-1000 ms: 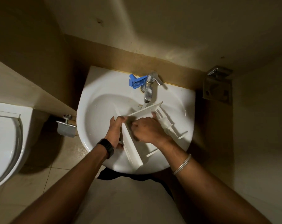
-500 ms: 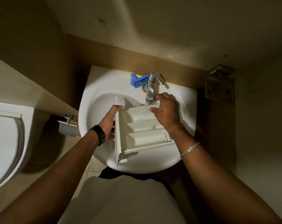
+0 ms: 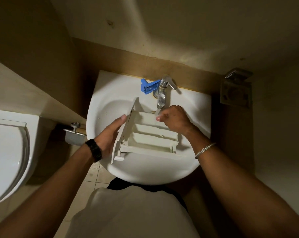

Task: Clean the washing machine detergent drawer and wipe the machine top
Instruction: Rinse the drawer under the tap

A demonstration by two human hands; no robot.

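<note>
My right hand (image 3: pixel 175 120) curls its fingers on the detergent drawer (image 3: pixel 150 134) under the tap (image 3: pixel 161 96), my left hand (image 3: pixel 111 134) grips its front panel over the sink (image 3: pixel 111 100); rinsing underway, machine top unwiped, I judge.

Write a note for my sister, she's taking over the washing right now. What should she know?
Left hand holds the front panel of the white plastic detergent drawer, open side up in the white ceramic sink.
Right hand, fingers curled, works at the far compartment under the chrome tap.
Blue plastic insert lies on the rim.
Done: drawer out.
Left: finish rinsing, refit, wipe the machine top.
</note>
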